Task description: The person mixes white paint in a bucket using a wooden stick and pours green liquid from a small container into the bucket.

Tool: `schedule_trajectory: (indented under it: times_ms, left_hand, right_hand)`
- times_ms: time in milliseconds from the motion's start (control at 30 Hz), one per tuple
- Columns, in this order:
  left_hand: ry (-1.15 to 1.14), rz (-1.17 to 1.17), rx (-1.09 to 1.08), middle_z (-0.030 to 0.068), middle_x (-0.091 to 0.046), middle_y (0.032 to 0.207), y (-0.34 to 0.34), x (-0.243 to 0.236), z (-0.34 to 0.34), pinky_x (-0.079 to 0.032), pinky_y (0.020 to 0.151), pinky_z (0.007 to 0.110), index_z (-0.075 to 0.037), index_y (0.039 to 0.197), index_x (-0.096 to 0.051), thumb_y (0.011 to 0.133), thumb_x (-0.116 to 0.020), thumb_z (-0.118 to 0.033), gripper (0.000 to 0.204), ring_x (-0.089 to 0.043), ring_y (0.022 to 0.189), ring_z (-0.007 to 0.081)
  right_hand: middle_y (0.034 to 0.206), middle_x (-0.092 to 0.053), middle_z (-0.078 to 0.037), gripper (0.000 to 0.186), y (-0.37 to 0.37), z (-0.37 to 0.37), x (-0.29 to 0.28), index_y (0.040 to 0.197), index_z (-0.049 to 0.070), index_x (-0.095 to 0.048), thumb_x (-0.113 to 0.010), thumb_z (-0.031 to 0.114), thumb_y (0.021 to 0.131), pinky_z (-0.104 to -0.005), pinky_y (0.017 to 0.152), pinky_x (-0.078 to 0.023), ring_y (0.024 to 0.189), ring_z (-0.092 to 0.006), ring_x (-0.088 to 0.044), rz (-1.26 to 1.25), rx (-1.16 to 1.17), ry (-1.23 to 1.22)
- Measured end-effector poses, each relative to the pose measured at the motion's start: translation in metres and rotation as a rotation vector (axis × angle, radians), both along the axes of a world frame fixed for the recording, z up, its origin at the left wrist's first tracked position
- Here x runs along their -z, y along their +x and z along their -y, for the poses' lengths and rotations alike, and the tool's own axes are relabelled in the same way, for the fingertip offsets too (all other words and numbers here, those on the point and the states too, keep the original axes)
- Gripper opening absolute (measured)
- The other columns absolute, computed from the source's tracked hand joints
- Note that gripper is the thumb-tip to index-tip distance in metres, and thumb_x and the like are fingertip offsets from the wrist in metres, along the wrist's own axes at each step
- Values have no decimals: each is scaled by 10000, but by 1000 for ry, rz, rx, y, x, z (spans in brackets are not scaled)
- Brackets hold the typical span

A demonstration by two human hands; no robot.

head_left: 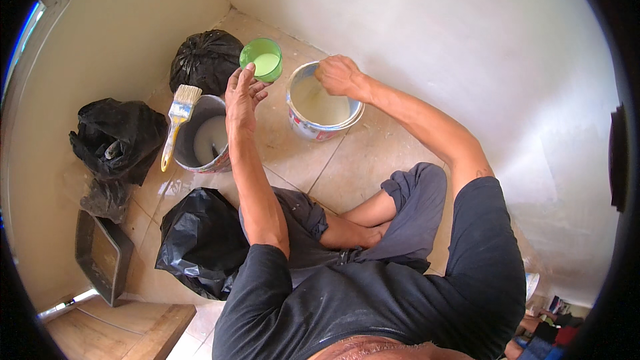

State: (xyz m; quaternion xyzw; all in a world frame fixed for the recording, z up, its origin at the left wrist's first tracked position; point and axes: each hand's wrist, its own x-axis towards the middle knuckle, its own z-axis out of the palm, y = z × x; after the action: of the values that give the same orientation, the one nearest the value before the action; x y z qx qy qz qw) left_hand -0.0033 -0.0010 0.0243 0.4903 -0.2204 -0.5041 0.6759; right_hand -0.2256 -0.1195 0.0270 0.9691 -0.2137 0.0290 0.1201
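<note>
My left hand (241,100) holds a green plastic cup (271,75) by its near left side. Pale, milky liquid shows in the cup. To its right, an open bucket (313,131) of whitish liquid stands on the tiled floor. My right hand (340,76) is closed at the bucket's far right rim, fingers pointing down into the opening. Whatever those fingers grip is hidden from view. Left of my left forearm is a second bucket (215,164), also containing pale liquid, with a dark stick-like piece in it. A wide paintbrush (179,120) lies across its left rim.
Black plastic bags lie at the back (205,60), at the left (117,135) and beside my leg (202,243). A grey rectangular tray (123,260) leans near the left wall, above a wooden panel (120,327). Pale walls (433,33) enclose the corner.
</note>
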Motion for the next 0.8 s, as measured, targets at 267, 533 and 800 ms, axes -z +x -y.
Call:
schedule_trajectory:
  times_ms: [267, 533, 800]
  left_hand:
    - [56, 37, -16, 57, -578, 1004, 11, -6, -7, -463, 732, 265, -47, 1250, -512, 878, -648, -464, 576, -637, 898, 157]
    - [76, 93, -22, 108, -601, 1100, 19, -16, -14, -474, 710, 269, 27, 1350, -431, 830, -702, -478, 774, -637, 878, 159]
    - [124, 206, -40, 89, -586, 1168, 65, -36, -66, -461, 713, 299, -18, 1343, -473, 851, -680, -429, 674, -607, 865, 166]
  right_hand:
    - [686, -641, -167, 58, -26, -35, -19, 667, 25, -653, -631, 78, 673, -435, 605, -518, 721, -322, -667, -222, -68, 132]
    - [713, -629, -164, 72, 6, -37, -12, 683, 33, -635, -631, 105, 681, -421, 656, -516, 756, -319, -653, -1, -157, 117]
    - [687, -642, -163, 80, -9, -10, -15, 640, 48, -652, -609, 88, 694, -422, 632, -517, 702, -311, -658, -151, 85, 12]
